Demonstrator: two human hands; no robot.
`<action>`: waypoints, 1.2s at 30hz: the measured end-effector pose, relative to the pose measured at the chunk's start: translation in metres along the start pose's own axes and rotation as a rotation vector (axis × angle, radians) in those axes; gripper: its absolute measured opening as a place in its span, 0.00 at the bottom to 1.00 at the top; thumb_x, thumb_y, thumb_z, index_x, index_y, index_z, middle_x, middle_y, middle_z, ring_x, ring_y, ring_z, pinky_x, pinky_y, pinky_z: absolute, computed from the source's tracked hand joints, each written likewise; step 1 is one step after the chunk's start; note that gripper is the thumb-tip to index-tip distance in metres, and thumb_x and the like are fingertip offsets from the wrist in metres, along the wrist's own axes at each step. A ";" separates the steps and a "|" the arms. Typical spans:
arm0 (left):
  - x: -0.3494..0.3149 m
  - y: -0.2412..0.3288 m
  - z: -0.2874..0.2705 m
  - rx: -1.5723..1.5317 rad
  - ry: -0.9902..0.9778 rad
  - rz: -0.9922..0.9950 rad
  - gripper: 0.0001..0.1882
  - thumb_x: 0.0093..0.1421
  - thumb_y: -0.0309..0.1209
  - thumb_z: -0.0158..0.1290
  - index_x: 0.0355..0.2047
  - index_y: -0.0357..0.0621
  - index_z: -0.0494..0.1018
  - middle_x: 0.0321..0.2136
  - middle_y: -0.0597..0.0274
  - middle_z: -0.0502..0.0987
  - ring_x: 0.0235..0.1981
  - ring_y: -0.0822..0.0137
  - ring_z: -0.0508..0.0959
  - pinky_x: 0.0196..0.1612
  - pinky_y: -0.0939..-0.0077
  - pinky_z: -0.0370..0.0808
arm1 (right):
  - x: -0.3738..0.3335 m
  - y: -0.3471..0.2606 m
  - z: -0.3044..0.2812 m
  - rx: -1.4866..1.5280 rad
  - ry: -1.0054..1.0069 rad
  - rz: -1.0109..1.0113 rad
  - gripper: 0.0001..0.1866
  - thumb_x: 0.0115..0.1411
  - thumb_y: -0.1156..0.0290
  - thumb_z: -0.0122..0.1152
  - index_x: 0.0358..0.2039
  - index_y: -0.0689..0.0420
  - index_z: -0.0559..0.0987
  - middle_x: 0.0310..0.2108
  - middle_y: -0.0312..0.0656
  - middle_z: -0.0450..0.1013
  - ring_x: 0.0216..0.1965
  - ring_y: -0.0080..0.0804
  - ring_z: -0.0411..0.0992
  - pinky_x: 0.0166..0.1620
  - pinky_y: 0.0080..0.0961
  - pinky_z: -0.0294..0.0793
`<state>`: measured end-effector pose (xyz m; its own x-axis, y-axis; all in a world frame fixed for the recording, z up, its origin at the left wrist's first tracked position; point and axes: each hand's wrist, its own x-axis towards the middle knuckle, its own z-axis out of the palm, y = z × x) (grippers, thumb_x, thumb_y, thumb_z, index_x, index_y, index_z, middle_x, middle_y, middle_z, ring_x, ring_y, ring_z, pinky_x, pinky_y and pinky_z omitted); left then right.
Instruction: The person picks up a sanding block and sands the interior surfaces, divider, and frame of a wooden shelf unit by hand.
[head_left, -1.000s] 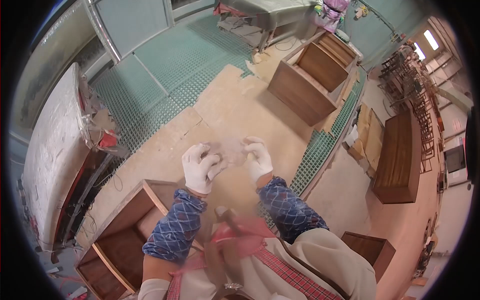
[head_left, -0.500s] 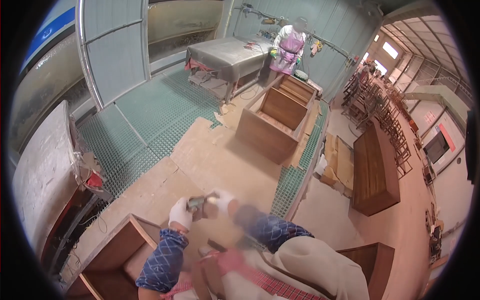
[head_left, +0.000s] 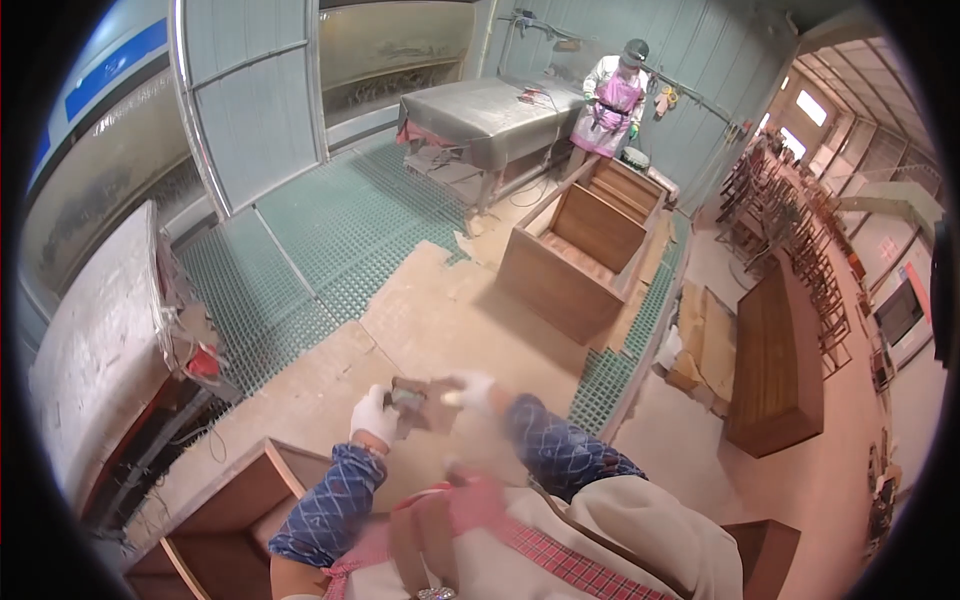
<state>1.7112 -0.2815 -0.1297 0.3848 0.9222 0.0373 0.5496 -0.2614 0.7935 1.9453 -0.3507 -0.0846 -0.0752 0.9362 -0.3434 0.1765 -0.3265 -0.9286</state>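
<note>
My left hand, in a white glove, is closed around a small grey-green, block-like object whose exact kind I cannot make out. My right hand, also gloved in white, is level with it on the right, blurred, with its fingers drawn together. Between the hands runs a brown, sheet-like strip, reaching toward the right fingers; the blur hides how it is gripped. Both hands hover in front of my body above the pale floor covering.
Open wooden cabinets lie at the lower left and ahead. A covered table stands at the back beside a person in a pink apron. Green grating borders the floor. A wooden cabinet and stacked chairs line the right.
The view has shifted, so the room sits further right and slightly lower. My hands stay close together around the same objects. The person at the back now looks downward.
</note>
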 end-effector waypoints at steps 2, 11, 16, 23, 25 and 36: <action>0.016 0.010 0.003 0.066 -0.101 -0.013 0.16 0.51 0.31 0.59 0.39 0.41 0.73 0.34 0.44 0.79 0.39 0.43 0.78 0.43 0.57 0.75 | 0.019 0.013 -0.014 -0.170 -0.014 -0.003 0.21 0.59 0.70 0.62 0.53 0.61 0.75 0.42 0.43 0.76 0.41 0.29 0.74 0.43 0.28 0.76; 0.095 -0.024 0.062 0.002 -0.620 -0.186 0.27 0.48 0.37 0.63 0.48 0.38 0.75 0.38 0.47 0.81 0.39 0.57 0.82 0.42 0.68 0.79 | 0.088 0.043 -0.125 0.174 0.322 0.192 0.17 0.63 0.64 0.60 0.49 0.58 0.73 0.40 0.44 0.75 0.43 0.36 0.74 0.41 0.33 0.76; 0.120 -0.007 0.028 -0.175 -0.440 -0.366 0.16 0.50 0.31 0.60 0.38 0.35 0.77 0.29 0.51 0.80 0.31 0.66 0.80 0.35 0.72 0.77 | 0.167 0.095 -0.246 0.423 1.007 -0.112 0.13 0.64 0.66 0.58 0.44 0.61 0.73 0.37 0.43 0.75 0.35 0.34 0.73 0.39 0.32 0.75; 0.175 0.019 -0.017 -0.911 -0.269 -0.395 0.18 0.52 0.12 0.56 0.44 0.34 0.72 0.53 0.56 0.70 0.42 0.68 0.77 0.42 0.76 0.76 | 0.220 -0.013 -0.183 -0.365 0.658 -0.072 0.13 0.58 0.62 0.60 0.40 0.54 0.75 0.35 0.52 0.76 0.36 0.51 0.76 0.41 0.36 0.74; 0.201 0.036 -0.028 -0.858 -0.245 -0.198 0.17 0.50 0.12 0.57 0.41 0.34 0.75 0.50 0.58 0.72 0.41 0.68 0.77 0.42 0.76 0.75 | 0.239 -0.025 -0.127 -0.450 0.476 -0.147 0.12 0.57 0.63 0.59 0.39 0.54 0.75 0.34 0.52 0.77 0.38 0.52 0.75 0.41 0.38 0.74; 0.291 -0.046 -0.101 -0.643 -0.149 -0.113 0.12 0.53 0.17 0.56 0.40 0.36 0.73 0.32 0.61 0.79 0.33 0.72 0.78 0.39 0.77 0.76 | 0.317 -0.133 -0.054 -0.335 0.002 -0.069 0.21 0.53 0.64 0.68 0.43 0.61 0.76 0.39 0.50 0.77 0.43 0.44 0.75 0.47 0.34 0.72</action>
<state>1.7232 0.0277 -0.0937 0.4741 0.8729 -0.1151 0.0591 0.0988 0.9933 1.9514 -0.0035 -0.0621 -0.0962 0.9551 -0.2803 0.4837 -0.2013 -0.8518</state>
